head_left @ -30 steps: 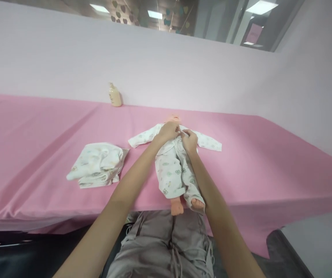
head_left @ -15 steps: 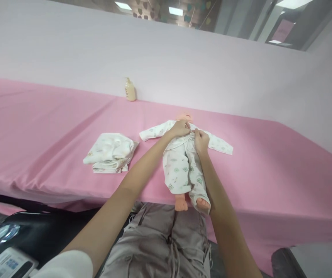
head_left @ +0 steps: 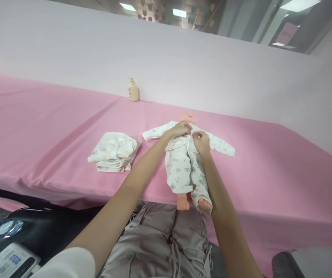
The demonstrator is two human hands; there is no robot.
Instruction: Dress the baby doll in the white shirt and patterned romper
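Observation:
A baby doll [head_left: 187,170] in a white printed romper lies on its back on the pink table [head_left: 53,131], feet at the near edge. My left hand [head_left: 180,128] rests closed on the doll's chest, just under its chin. My right hand [head_left: 201,142] is pinched on the white tie strings of the romper at the doll's middle. The two hands are close together over the chest.
A folded pile of white printed baby clothes [head_left: 114,151] lies to the left of the doll. A cream pump bottle [head_left: 132,90] stands at the back against the pale wall. A black chair and a white device [head_left: 8,264] sit at the lower left.
My hands have stayed on the doll's chest and shifted only slightly, the right one now lower on the tie strings. The view has swung a little to the left.

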